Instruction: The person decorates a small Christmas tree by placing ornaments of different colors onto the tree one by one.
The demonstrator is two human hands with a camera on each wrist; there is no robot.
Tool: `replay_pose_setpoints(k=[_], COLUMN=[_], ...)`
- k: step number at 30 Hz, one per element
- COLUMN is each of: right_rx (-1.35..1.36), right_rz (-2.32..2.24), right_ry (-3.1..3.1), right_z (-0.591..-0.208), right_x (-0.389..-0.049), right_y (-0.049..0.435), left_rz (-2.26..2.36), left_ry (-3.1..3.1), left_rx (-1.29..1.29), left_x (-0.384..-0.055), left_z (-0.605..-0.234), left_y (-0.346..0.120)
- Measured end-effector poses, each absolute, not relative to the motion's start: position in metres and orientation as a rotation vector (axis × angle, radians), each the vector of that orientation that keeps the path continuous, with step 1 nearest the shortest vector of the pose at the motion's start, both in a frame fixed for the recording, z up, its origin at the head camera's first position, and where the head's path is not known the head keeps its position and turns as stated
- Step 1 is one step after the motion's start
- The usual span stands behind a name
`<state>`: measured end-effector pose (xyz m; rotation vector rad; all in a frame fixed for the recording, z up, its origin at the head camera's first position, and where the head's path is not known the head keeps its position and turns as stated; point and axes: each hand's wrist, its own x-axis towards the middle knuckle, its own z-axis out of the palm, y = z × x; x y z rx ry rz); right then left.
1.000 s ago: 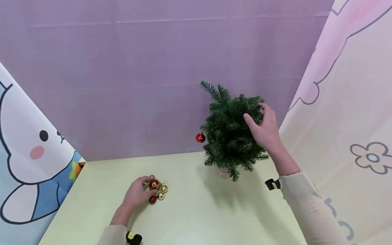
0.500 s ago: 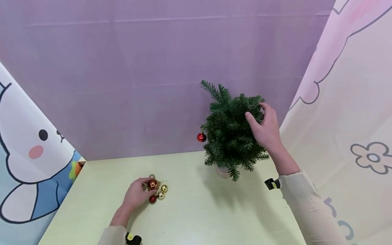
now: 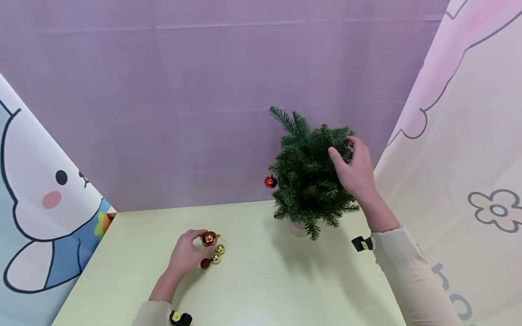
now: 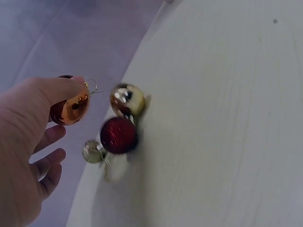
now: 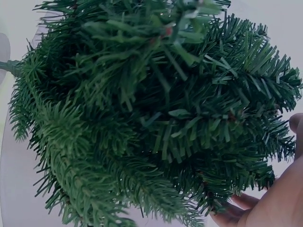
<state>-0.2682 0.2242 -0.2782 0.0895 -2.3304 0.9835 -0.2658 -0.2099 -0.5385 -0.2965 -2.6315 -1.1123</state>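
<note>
My left hand (image 3: 185, 256) pinches a shiny copper-coloured bauble (image 3: 210, 238) between thumb and fingers. The left wrist view shows that bauble (image 4: 71, 111) with a thin wire loop at its cap. Near it on the table lie two gold baubles (image 3: 216, 258) and a dark red one (image 3: 205, 263); a glittery pale gold bauble (image 4: 93, 151) shows in the left wrist view. A small green artificial Christmas tree (image 3: 310, 176) stands at the right, a red bauble (image 3: 270, 181) hanging on its left side. My right hand (image 3: 356, 174) holds the tree's upper right branches, fingertips partly hidden by needles.
The pale table (image 3: 244, 280) meets a purple cloth backdrop (image 3: 204, 113) behind the tree. Printed curtains with a rabbit (image 3: 49, 181) and a flower (image 3: 498, 209) close in the left and right sides. The tree's base (image 3: 297, 229) shows beneath its branches.
My left hand has drawn the copper bauble up and slightly to the right, apart from the other baubles. My right hand stays on the tree, almost unmoved.
</note>
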Motion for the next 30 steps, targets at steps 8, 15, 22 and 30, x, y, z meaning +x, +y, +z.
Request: replay_pose_setpoints(k=[8,15,22,30], right_rx=[0.042,0.045,0.052,0.060], right_rz=[0.952,0.931,0.921,0.909], right_ry=[-2.368,-2.388,-2.400,-2.406], right_z=[-0.275,-0.277,-0.277,-0.278], right_x=[-0.265,-0.261,-0.257,-0.251], right_y=[0.219,0.218,0.217,0.216], left_rz=[-1.131,-1.155,-1.205,-1.260], left_ry=[-2.551,-2.483,-2.422,-2.312], left_rx=[-0.335,-0.371,-0.402,-0.494], left_x=[-0.262,-0.254,-0.247,-0.241], left_z=[-0.510,-0.486,-0.464,-0.439], left_y=[-0.188,-0.171,-0.157,-0.140])
